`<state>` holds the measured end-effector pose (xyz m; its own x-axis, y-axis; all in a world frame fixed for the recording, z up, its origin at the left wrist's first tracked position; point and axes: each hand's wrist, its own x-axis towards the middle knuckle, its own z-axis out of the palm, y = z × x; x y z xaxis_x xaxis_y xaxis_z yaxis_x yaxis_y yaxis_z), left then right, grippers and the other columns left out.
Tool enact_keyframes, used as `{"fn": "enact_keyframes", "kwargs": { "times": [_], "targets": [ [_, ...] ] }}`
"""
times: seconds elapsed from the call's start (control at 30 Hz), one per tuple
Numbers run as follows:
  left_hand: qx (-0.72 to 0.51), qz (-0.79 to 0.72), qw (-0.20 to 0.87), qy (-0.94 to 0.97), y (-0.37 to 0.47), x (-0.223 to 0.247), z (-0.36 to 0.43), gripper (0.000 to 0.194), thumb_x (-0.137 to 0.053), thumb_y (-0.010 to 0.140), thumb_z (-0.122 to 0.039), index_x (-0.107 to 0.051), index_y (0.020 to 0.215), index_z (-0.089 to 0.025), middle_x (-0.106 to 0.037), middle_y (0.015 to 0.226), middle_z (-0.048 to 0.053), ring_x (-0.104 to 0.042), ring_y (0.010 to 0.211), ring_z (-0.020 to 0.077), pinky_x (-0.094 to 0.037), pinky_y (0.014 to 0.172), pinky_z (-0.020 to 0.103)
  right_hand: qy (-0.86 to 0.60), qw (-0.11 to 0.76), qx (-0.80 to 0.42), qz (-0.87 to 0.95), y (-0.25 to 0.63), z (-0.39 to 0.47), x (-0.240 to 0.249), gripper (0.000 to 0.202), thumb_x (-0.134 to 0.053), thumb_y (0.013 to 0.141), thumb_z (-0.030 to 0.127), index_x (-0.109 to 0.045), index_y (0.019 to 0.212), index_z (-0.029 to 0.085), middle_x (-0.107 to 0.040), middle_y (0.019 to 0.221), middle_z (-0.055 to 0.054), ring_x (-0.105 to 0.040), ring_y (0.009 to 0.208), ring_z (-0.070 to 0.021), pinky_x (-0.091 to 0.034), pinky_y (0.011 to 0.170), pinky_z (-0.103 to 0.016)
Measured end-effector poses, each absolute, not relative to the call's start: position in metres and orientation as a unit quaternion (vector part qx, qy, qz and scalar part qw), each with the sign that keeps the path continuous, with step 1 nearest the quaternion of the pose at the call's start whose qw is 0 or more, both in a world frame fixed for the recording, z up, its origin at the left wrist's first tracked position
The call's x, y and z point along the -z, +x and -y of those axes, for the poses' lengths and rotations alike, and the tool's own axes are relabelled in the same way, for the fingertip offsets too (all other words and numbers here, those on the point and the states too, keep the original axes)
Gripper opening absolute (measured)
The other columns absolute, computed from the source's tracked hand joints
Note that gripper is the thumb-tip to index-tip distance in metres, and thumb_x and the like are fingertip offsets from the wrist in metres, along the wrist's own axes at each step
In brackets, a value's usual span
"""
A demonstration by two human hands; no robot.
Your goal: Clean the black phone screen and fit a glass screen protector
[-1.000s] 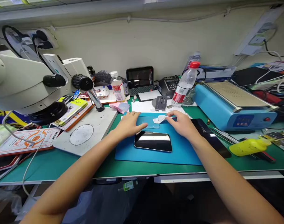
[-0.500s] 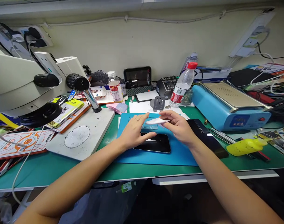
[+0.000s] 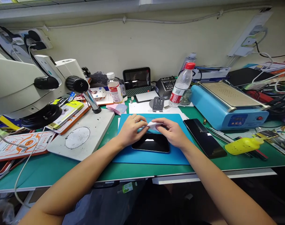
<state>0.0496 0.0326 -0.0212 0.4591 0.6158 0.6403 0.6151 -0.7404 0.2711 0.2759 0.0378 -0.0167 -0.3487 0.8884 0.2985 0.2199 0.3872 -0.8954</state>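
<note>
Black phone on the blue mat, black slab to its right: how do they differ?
The black phone lies on the blue mat, the black slab on the green work surface. The phone's long side runs roughly left to right; the slab's runs diagonally. Both look flat and glossy, with bright reflections.

Red-capped bottle (image 3: 177, 95) beside blue machine (image 3: 210, 109); yellow bottle (image 3: 242, 146) lying in front.

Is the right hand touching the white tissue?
Touching. The head view shows the right hand pinching the white tissue by its right end.
</note>
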Motion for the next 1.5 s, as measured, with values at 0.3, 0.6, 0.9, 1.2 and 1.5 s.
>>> {"fn": "enact_keyframes", "kwargs": {
  "times": [0.3,0.6,0.9,1.2,1.5],
  "targets": [
    [-0.436,-0.419,0.028,0.796,0.043,0.027,-0.039,0.006,-0.056,0.095,-0.023,-0.061,0.091,-0.023,-0.068,0.083,0.002,-0.062,0.08,0.0191,-0.047,0.076,0.033,-0.427,0.426,-0.358,0.712,0.276,-0.043,0.022,0.024,-0.064,0.091,0.041,-0.075,0.103,0.022,-0.08,0.097,-0.006,-0.073,0.088,-0.0245,-0.059,0.086,-0.044],
    [-0.457,-0.375,0.069,0.804,0.049,0.026,-0.032,0.023,-0.06,0.096,-0.022,-0.06,0.119,-0.022,-0.071,0.095,0.003,-0.068,0.089,0.018,-0.053,0.082,0.031,-0.371,0.378,-0.283,0.8,0.263,-0.036,0.008,0.06,-0.086,0.072,0.048,-0.067,0.126,0.029,-0.07,0.132,-0.009,-0.06,0.127,-0.0339,-0.045,0.11,-0.054],
    [-0.485,-0.309,0.124,0.809,0.037,0.022,-0.035,0.031,-0.055,0.097,-0.023,-0.053,0.128,-0.021,-0.069,0.099,0.005,-0.066,0.088,0.0169,-0.053,0.083,0.031,-0.42,0.351,-0.255,0.797,0.247,-0.031,-0.006,0.022,-0.059,0.095,0.039,-0.073,0.087,0.023,-0.077,0.086,-0.003,-0.07,0.079,-0.0232,-0.055,0.073,-0.036],
    [-0.608,-0.409,0.158,0.662,0.036,0.021,-0.036,0.022,-0.042,0.097,-0.023,-0.054,0.116,-0.021,-0.064,0.088,0.003,-0.06,0.082,0.0175,-0.051,0.081,0.033,-0.332,0.268,-0.12,0.897,0.238,0.019,0.005,0.026,-0.055,0.098,0.029,-0.076,0.114,0.025,-0.079,0.118,-0.01,-0.073,0.114,-0.0326,-0.058,0.099,-0.052],
    [-0.613,-0.442,0.177,0.631,0.036,0.02,-0.036,0.02,-0.041,0.096,-0.024,-0.056,0.108,-0.021,-0.064,0.087,0.004,-0.062,0.083,0.0181,-0.051,0.082,0.034,-0.311,0.172,-0.089,0.931,0.214,0.04,0.017,0.064,-0.06,0.096,0.053,-0.06,0.145,0.011,-0.057,0.149,-0.023,-0.053,0.14,-0.0409,-0.046,0.117,-0.06]
  ]
}}
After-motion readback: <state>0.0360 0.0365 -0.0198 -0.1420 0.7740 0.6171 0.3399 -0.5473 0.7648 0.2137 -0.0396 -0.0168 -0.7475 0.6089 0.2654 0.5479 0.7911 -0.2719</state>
